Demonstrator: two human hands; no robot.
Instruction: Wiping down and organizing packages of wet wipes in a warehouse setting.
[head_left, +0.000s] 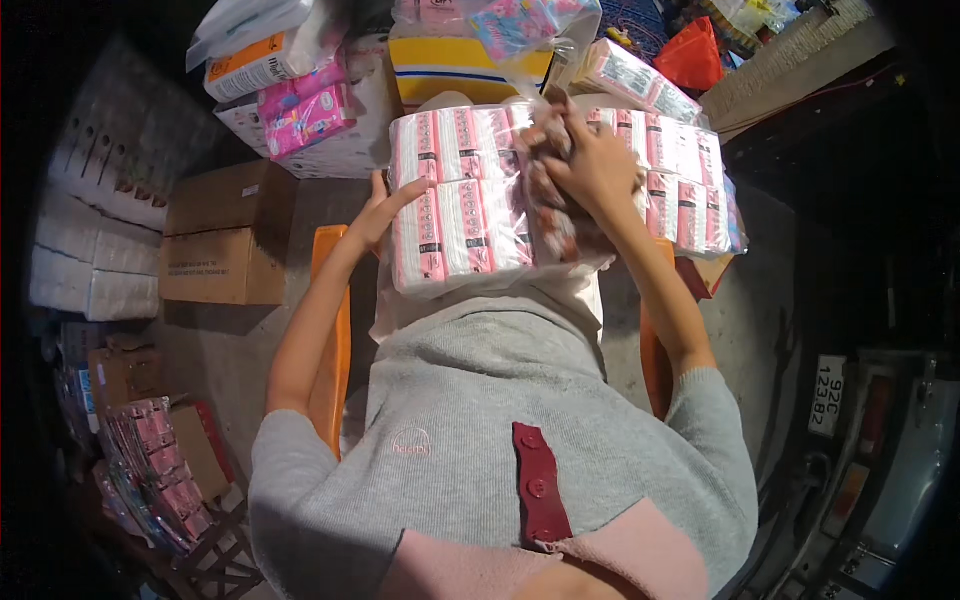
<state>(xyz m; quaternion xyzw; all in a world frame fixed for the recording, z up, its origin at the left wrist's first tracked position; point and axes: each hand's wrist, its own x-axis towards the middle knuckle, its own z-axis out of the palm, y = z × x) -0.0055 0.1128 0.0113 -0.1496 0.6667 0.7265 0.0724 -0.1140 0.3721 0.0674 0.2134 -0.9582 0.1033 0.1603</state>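
Across my lap sits a clear plastic bag (465, 202) of white packets with pink wrappers, stacked in rows. My left hand (384, 214) holds its left side, thumb over the front face and fingers around the edge. Higher up, my right hand (592, 161) grips the bag's gathered plastic with bent fingers. Under that hand lies a blurred clear bag with brown and white contents (553, 217); what they are cannot be told. Right of my hand, a second block of similar pink and white packets (686, 180) is partly covered by my forearm.
Orange chair armrests (330, 300) flank me. A cardboard carton (225, 232) stands at left, near stacked white packs (90, 247). Ahead are a yellow box (469, 67) and pink packages (307, 120). A wooden rack (217, 555) is at lower left, a vehicle's rear (885, 480) at lower right.
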